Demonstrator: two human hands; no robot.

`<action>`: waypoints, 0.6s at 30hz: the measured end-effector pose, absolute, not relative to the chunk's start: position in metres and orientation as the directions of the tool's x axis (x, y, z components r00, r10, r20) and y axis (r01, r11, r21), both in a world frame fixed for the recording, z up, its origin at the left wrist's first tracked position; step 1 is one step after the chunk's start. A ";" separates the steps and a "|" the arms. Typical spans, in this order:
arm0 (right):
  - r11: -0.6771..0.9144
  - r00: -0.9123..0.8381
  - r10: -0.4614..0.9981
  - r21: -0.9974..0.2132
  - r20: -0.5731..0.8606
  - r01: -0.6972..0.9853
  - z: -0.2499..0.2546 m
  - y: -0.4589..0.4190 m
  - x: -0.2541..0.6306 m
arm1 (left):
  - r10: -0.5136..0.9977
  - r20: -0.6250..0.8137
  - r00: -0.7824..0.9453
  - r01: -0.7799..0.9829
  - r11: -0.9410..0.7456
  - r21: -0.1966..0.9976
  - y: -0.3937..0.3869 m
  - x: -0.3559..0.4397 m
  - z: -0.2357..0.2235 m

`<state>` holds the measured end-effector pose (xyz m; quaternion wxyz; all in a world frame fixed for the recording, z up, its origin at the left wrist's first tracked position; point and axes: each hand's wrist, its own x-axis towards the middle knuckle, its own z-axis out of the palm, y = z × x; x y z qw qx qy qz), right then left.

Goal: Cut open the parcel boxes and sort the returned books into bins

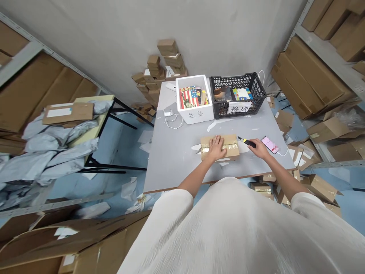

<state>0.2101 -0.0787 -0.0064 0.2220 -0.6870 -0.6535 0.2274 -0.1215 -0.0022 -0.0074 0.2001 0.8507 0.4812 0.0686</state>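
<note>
A small cardboard box (232, 151), sealed along its top with shiny tape, lies flat on the grey table (173, 160). My left hand (217, 147) rests on its top with the fingers laid out, pressing on it and holding nothing. In my right hand (259, 148) is a utility knife (247, 142) with a black and yellow handle. Its blade points left, close to the box's right end; I cannot tell whether it touches. A phone (270, 145) with a lit pink screen lies just right of that hand, a white cable at its end.
At the table's back stand a white foam box (196, 114) and a black plastic crate (219, 110), both holding books. A white charger (168, 114) lies left of them. Grey mailing bags (65, 152) cover the left side table. Cardboard boxes (322, 188) litter the floor at right.
</note>
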 end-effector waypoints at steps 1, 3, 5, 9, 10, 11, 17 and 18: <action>-0.045 0.034 0.999 -0.624 -0.028 0.780 -0.008 -0.078 0.204 | 0.845 -0.079 0.530 0.791 -0.457 0.407 -0.005 -0.130 -0.005; -0.050 0.025 0.999 -0.671 -0.047 0.739 -0.011 -0.075 0.191 | 0.851 -0.095 0.517 0.802 -0.443 0.401 -0.011 -0.150 -0.002; -0.070 0.020 0.997 -0.721 -0.078 0.689 -0.012 -0.073 0.179 | 0.866 -0.115 0.486 0.825 -0.412 0.388 -0.020 -0.172 -0.002; -0.103 -0.014 0.990 -0.787 -0.140 0.608 -0.013 -0.070 0.160 | 0.906 -0.142 0.398 0.865 -0.319 0.388 -0.037 -0.210 -0.009; -0.108 -0.019 0.989 -0.793 -0.149 0.600 -0.013 -0.069 0.157 | 0.920 -0.154 0.362 0.874 -0.277 0.399 -0.040 -0.216 -0.011; -0.114 -0.018 0.988 -0.795 -0.155 0.595 -0.013 -0.068 0.154 | 0.930 -0.172 0.325 0.878 -0.229 0.419 -0.042 -0.220 -0.014; -0.136 0.043 0.990 -0.849 -0.132 0.511 -0.017 -0.063 0.147 | 0.924 -0.261 0.280 0.803 -0.077 0.590 -0.035 -0.221 -0.023; -0.141 0.058 0.990 -0.857 -0.130 0.495 -0.018 -0.063 0.148 | 0.926 -0.255 0.277 0.800 -0.075 0.595 -0.032 -0.220 -0.023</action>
